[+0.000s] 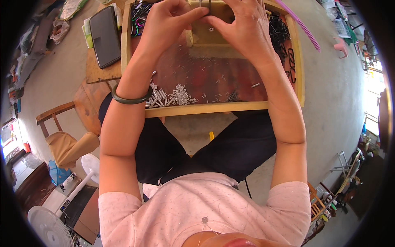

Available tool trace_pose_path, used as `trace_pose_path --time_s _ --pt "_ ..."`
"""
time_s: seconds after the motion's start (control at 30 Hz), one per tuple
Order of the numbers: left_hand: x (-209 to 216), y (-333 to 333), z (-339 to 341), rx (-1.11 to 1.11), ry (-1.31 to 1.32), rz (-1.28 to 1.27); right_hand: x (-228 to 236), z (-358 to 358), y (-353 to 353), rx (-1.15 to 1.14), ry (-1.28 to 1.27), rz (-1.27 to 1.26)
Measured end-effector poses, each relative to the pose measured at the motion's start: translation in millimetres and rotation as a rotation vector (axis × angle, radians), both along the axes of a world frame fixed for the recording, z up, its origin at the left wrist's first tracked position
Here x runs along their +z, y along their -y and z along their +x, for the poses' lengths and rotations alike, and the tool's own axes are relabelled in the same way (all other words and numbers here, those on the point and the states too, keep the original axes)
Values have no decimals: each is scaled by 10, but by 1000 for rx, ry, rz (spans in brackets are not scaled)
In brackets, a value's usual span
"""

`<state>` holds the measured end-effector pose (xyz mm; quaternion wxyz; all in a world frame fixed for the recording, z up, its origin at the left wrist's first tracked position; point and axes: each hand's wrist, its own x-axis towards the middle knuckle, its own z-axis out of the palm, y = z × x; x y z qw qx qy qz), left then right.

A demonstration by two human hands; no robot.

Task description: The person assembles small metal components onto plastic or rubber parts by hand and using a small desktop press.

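Note:
At the top edge of the head view, my left hand [177,18] and my right hand [245,31] meet thumb to thumb, both partly cut off. My left thumb and finger pinch what looks like a small silver pin [200,3]. Next to it, a thin dark metal piece [210,6] rises from the tip of my right thumb; its full shape is out of view. Below the thumbs, a small silver ring-like part [211,29] lies inside a yellowish wooden inner frame [222,51]. A dark green bangle [127,100] circles my left forearm.
A wooden-rimmed tray [214,109] spans my lap. Silver pins [157,97] and tiny metal bits [180,95] lie near its front left. Black clips [279,33] fill the right side; coloured clips [139,24] sit at left. A phone [105,37] rests left of the tray.

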<state>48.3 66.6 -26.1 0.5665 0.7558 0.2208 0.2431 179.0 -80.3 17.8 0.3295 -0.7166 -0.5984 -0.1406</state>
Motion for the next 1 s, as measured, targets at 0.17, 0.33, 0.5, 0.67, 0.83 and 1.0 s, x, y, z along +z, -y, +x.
trace_pose_path --time_s 0.17,0.33,0.5,0.67,0.83,1.0 --pt "116 78 -40 20 -233 151 -23 29 38 5 -3 -26" --pt "174 154 -51 63 -277 189 97 87 50 40 -179 38" --pt "50 115 -22 82 -272 236 10 207 -194 192 -90 79" --pt "66 278 -85 228 -237 742 118 44 -187 203 -202 -50" --pt "345 296 -52 420 48 1198 74 57 -179 207 -220 -35" --pt "347 177 -124 365 -62 1204 90 82 -180 253 -191 -26"
